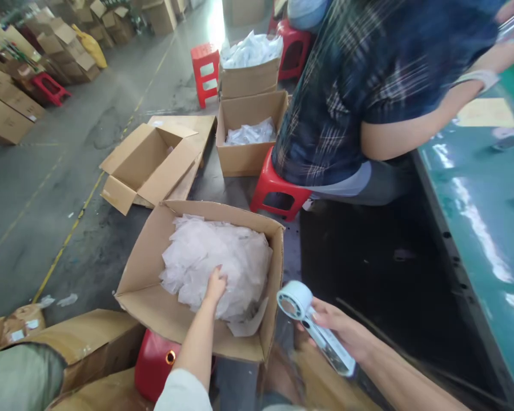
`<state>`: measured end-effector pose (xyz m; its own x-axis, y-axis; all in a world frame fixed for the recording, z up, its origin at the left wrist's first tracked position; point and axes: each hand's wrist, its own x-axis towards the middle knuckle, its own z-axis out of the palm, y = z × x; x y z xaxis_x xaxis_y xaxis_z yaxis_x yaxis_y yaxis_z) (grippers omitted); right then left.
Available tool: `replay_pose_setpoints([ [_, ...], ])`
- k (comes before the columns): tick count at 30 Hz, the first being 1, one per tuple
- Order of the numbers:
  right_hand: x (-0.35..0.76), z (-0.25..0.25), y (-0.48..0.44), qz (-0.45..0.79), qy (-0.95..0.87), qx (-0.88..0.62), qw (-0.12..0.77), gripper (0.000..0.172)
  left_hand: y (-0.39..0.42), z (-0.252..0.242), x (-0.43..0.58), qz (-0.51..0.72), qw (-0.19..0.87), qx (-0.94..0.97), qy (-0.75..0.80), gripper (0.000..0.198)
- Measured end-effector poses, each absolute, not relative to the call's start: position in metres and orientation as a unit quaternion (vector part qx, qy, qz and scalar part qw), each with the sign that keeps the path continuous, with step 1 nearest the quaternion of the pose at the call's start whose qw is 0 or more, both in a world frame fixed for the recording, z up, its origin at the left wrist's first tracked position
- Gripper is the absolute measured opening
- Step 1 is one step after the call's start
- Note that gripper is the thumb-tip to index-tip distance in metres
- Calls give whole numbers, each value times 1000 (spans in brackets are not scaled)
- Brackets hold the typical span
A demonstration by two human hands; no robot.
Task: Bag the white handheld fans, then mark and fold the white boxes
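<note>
A cardboard box [149,311] in front of me holds a heap of thin, whitish clear plastic bags [223,245]. My left hand [216,285] reaches into this box, its fingers closed at the top of the heap, pinching a bag; the fingertips are partly hidden. To the right of the box, my right hand [332,319] is wrapped around the handle of a light blue handheld fan [297,299]. The fan is tilted, with its round head pointing up and left.
A co-worker in a dark plaid shirt [346,103] sits on a red stool [278,188] by the green worktable [466,200]. Beyond are an open box [154,162] on a board and a box with wrapped items [240,160]. A red stool [152,365] stands under my box.
</note>
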<state>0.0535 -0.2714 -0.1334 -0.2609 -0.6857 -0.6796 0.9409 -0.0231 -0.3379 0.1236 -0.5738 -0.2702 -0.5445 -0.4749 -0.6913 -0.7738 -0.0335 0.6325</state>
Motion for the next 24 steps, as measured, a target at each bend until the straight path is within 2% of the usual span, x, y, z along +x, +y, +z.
replay_pose_setpoints([
  [3, 55, -111, -301, -712, 327, 108, 612, 49, -563, -207, 137, 578, 111, -433, 683, 35],
  [6, 62, -88, -331, -711, 283, 90, 637, 68, -542, -148, 152, 640, 83, -364, 671, 33],
  [8, 66, -74, -344, -706, 282, 83, 644, 74, -531, -116, 162, 678, 79, -309, 662, 31],
  [12, 73, -51, -343, -699, 329, 63, 632, 61, -524, -75, 179, 678, 39, -319, 661, 28],
  [17, 90, -22, -314, -719, 320, 27, 617, 61, -522, -37, 187, 722, -90, -467, 502, 45],
  [19, 99, -9, -306, -716, 331, 5, 615, 66, -514, -22, 187, 763, -48, -459, 453, 49],
  [22, 112, 10, -298, -695, 344, -24, 631, 74, -496, -3, 184, 812, 100, -397, 415, 50],
  [24, 121, 18, -293, -689, 343, -31, 637, 75, -484, 4, 180, 819, 157, -380, 400, 47],
])
